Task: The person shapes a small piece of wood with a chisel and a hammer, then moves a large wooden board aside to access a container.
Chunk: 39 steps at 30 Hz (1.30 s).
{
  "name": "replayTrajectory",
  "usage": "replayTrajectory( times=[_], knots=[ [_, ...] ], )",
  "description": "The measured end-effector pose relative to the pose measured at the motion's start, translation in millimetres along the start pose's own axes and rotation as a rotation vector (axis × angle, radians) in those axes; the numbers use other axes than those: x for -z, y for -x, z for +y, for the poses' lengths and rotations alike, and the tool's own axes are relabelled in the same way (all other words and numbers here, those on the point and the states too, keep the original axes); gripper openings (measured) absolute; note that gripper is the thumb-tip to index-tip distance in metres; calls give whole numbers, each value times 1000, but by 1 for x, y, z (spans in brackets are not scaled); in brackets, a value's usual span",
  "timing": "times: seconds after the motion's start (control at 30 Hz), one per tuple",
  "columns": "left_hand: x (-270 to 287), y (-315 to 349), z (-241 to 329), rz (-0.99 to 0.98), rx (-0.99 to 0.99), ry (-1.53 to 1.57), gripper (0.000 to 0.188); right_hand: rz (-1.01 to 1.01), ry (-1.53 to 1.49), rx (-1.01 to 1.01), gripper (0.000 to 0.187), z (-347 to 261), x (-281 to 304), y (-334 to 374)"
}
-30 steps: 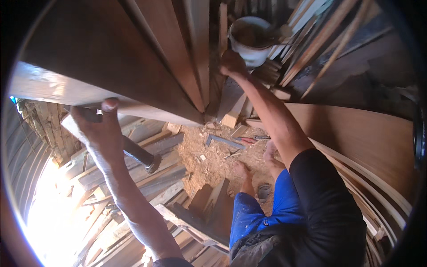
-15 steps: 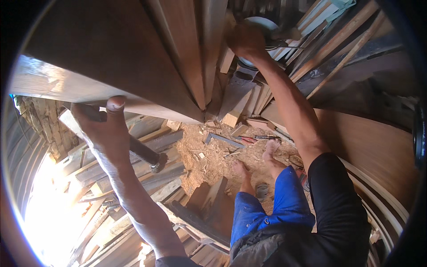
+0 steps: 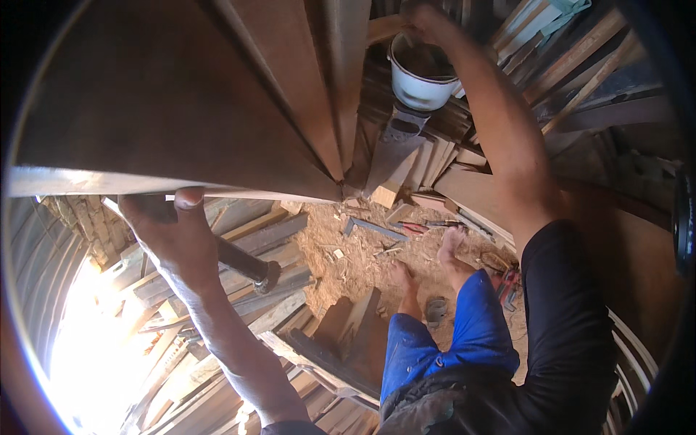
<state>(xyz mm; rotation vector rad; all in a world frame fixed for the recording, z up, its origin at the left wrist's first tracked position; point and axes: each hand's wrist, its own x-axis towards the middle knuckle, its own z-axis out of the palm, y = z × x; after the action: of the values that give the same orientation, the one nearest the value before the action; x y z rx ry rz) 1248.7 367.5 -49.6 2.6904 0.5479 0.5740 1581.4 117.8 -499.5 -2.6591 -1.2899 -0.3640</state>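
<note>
A large brown wooden panel [image 3: 167, 94] fills the upper left, its pale lower edge running above my left hand. My left hand [image 3: 170, 232] is closed around a chisel-like tool with a dark round handle [image 3: 243, 259] and a frayed butt end. The thumb presses at the panel's edge, and a pale flat part of the tool shows beyond the fingers. My right hand [image 3: 428, 22] reaches far up, above a white bucket [image 3: 424, 94] with dark contents. Its fingers are dim at the top rim, close to a wooden strip [image 3: 384, 29]; whether they grip it is unclear.
Wood shavings [image 3: 341, 246] cover the floor around my bare feet. On them lie a metal square [image 3: 373, 228], red-handled pliers [image 3: 413, 228] and a red tool [image 3: 505, 286]. A handsaw [image 3: 391, 148] leans below the bucket. Stacked boards [image 3: 246, 239] crowd the left; planks [image 3: 580, 72] lean at the right.
My right hand has moved up from the bucket's rim, so the bucket's opening now shows. The panel's edge looks flatter in view as my head has shifted. My left hand keeps its grip.
</note>
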Motion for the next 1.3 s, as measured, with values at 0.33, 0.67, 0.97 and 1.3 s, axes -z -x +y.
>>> replayTrajectory(
  times=[0.33, 0.67, 0.97, 1.3],
  knots=[
    [4, 8, -15, 22, 11, 12, 74, -12, -1833, -1179, 29, -127, 93, -65],
    [12, 9, -18, -21, 112, -63, 77, -67, -1813, -1491, 29, -285, 158, 95],
    [18, 31, -25, -56, 164, -76, 108, -382, -1672, -1144, 32, -404, 308, 246],
    [136, 367, -11, 51, 620, 666, 55, -745, -1923, -314, 79, -564, 494, 259]
  ],
)
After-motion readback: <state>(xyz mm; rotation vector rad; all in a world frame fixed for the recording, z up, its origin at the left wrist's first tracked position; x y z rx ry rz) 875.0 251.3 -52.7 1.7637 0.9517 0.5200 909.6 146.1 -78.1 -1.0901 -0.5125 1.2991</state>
